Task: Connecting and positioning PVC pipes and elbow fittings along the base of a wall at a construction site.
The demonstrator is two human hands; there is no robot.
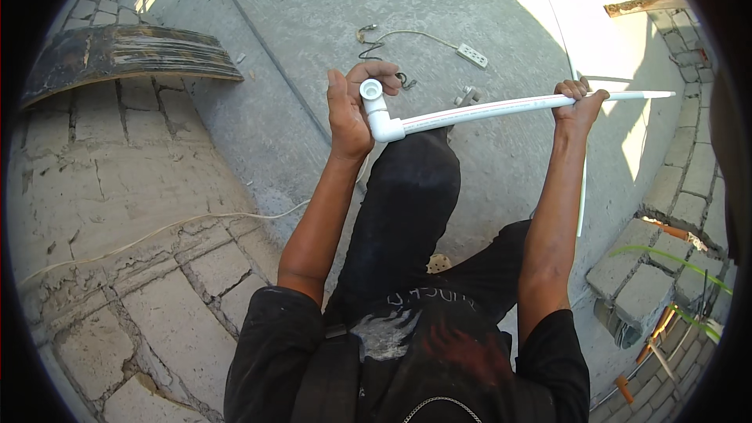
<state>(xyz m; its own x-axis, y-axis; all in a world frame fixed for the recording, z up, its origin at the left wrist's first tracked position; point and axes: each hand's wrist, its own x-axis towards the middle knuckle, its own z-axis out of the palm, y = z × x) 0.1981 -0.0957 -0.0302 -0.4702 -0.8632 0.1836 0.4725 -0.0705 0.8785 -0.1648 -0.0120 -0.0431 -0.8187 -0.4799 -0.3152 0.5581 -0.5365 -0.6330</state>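
A long white plastic pipe (493, 111) with a thin red stripe lies across in front of me, roughly level. My right hand (580, 102) is wrapped round it toward its right end. On its left end sits a white elbow fitting (385, 127), joined to a second white fitting (371, 91) whose round opening faces up toward me. My left hand (351, 113) is beside these fittings, palm against them. Its thumb stands up and its fingers stretch behind the upper fitting, not closed round it. The pipe passes just above my bent knee (415, 172).
A white power strip (471, 55) with a cable lies on the concrete floor (313, 16). Near the pipe is a small grey metal object (468, 96). A curved wooden board (141, 53) leans at the left. Block walls (188, 305) flank both sides; another thin white pipe (582, 188) lies at the right.
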